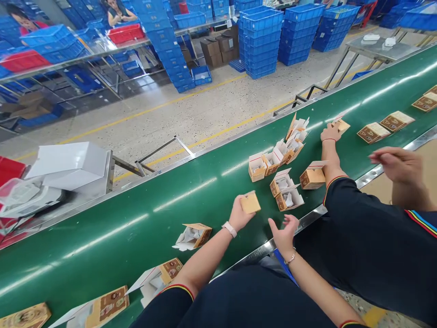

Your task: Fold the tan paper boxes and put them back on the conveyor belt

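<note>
Our left hand (239, 215) gripped a tan cardboard square (250, 203) at the fingertips, lifting it just above a green conveyor belt (136, 232), near the middle of the frame. Whether the square was a closed box or a flat piece, we could not tell. Our right hand (282, 235) was open, its fingers spread and holding nothing, just beside the left and above the belt's near edge. A white watch band (229, 229) circled our left wrist, and a thin bracelet (291, 258) circled our right.

Just left of our hands, an open kraft box (193, 237) with white paper inside lay on its side. More open boxes (282, 164) stood clustered at center right. To the right, a co-worker's hand (330, 132) rested on a small card (341, 125), while their other hand (396, 165) hung open above the belt edge. Closed printed boxes (385, 126) lay in a line at far right.

Beyond the belt, stacks of blue plastic crates (261, 43) filled the top of the frame, and a white carton (66, 165) sat at left.
</note>
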`<state>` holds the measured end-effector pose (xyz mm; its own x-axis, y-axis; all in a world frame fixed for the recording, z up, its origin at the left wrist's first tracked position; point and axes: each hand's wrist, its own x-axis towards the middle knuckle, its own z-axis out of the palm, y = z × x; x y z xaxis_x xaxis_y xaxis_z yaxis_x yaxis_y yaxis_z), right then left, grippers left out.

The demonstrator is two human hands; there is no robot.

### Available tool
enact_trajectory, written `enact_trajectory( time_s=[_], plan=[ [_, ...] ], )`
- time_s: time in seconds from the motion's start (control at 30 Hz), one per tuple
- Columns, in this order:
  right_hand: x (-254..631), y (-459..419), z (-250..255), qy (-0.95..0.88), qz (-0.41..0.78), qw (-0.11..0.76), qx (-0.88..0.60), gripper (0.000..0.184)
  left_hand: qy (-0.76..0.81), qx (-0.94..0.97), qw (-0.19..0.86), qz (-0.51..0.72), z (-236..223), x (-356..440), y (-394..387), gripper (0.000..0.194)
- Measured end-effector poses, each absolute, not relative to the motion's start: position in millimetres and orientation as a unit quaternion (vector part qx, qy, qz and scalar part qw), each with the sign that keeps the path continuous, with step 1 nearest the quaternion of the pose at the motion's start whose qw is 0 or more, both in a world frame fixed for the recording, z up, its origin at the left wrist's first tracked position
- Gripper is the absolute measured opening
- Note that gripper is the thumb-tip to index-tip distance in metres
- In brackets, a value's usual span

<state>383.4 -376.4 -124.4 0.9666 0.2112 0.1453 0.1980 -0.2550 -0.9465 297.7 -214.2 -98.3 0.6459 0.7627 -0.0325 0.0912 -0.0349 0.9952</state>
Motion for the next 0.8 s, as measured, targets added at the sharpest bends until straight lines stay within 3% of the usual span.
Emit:
enact_trajectory(
  time_s=[0.07,0.13,0.27,0.33,0.43,0.5,0.67,0.8],
  plan=[
    [401,-384,-125,-0.105,-0.096,0.559,-0.817,0.078,0.342,0.683,0.569,0.306,-91,294,-183,0.072],
    [425,-381,-127,-0.107,-0.113,0.559,-0.814,0.089,0.388,0.685,0.517,0.337,-87,290,-155,0.076],
    [448,-368,-130,-0.142,-0.068,0.598,-0.786,0.074,0.506,0.665,0.354,0.419,-97,285,-155,0.090],
    [437,-369,-135,-0.142,-0.083,0.585,-0.794,0.071,0.447,0.726,0.305,0.424,-108,286,-186,0.081],
    [411,-379,-145,-0.209,-0.084,0.552,-0.803,0.076,0.180,0.875,0.346,0.286,-120,293,-238,0.060],
    [400,-387,-149,-0.286,-0.055,0.541,-0.789,0.068,0.070,0.909,0.366,0.187,-121,301,-258,0.054],
    [412,-396,-139,-0.365,0.001,0.537,-0.761,0.032,0.069,0.914,0.379,0.129,-107,324,-257,0.032],
    [422,-386,-128,-0.283,0.017,0.568,-0.772,0.035,0.132,0.850,0.466,0.209,-106,343,-258,0.011]
  ],
)
